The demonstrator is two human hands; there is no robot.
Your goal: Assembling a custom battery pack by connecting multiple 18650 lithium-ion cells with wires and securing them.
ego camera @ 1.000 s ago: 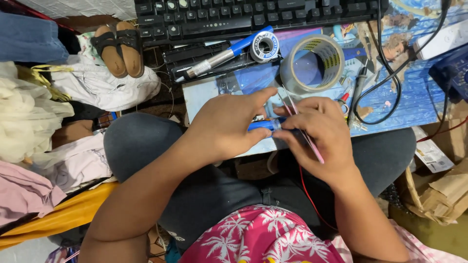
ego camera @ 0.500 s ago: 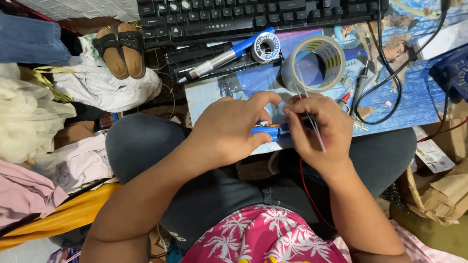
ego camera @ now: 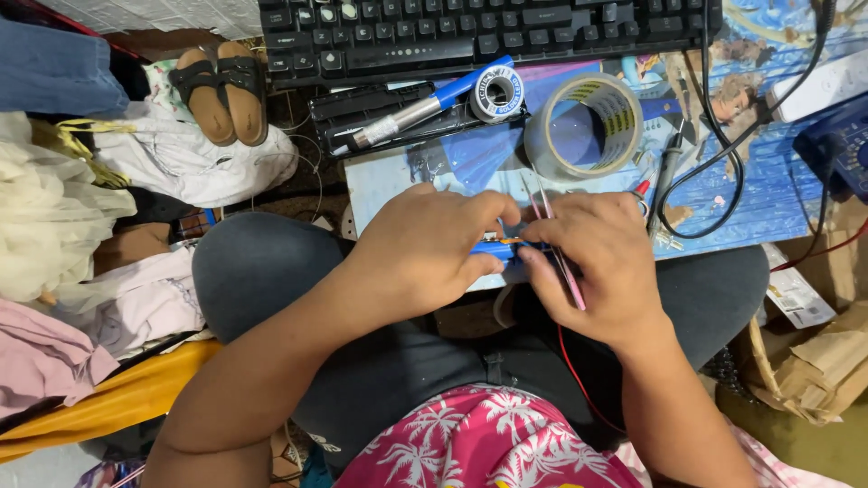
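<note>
Blue part (ego camera: 488,246) pinched by left hand (ego camera: 425,248); right hand (ego camera: 592,262) grips tweezers (ego camera: 553,237) below tape roll (ego camera: 586,126).

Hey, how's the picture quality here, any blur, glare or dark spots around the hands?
Head view: evenly lit and sharp; left hand and right hand pinch a small blue part; faint glare on the clear tape roll; darkest over the grey-trousered lap.

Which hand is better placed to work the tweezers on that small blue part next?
Right, probably. The right hand holds the pink tweezers beside the small blue part. The left hand pinches that part between thumb and fingers, so it looks better suited to steadying it.
</note>
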